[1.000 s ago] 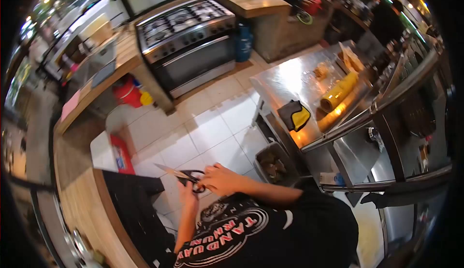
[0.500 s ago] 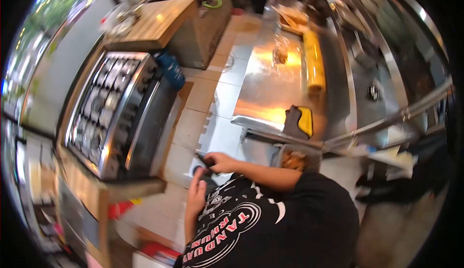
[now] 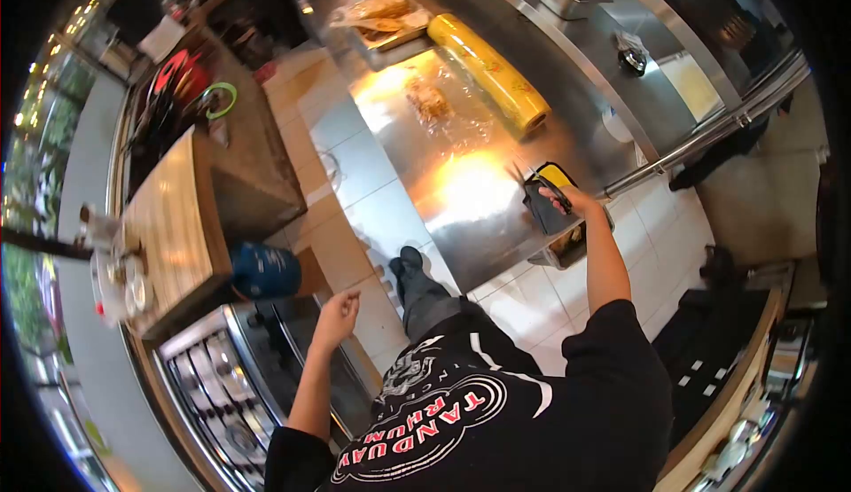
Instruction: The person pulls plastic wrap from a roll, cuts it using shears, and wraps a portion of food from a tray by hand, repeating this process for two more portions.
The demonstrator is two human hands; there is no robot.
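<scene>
My right hand [image 3: 572, 203] grips the black handles of a pair of scissors [image 3: 557, 194], whose blades point up and left over the metal table [image 3: 461, 253]. Beneath the scissors lies a black and yellow cloth [image 3: 542, 212], near the table's right edge. My left hand [image 3: 338, 316] hangs over the floor left of my legs, its fingers loosely bent and nothing visible in it. A clear plastic-wrapped food bundle [image 3: 429, 102] rests on the table beside a long yellow roll of film [image 3: 492, 74].
A tray of wrapped food [image 3: 386, 20] stands at the table's far end. Under the near right corner is a metal container [image 3: 567, 246]. To the left are a stove [image 3: 222, 386], a blue container [image 3: 266, 270] and a wooden counter [image 3: 168, 217]. A metal rail [image 3: 691, 155] runs right.
My hands have moved apart from in front of my body. The right one has gone right, to above the cloth, with the scissors; the left is now empty at the left. The view has turned.
</scene>
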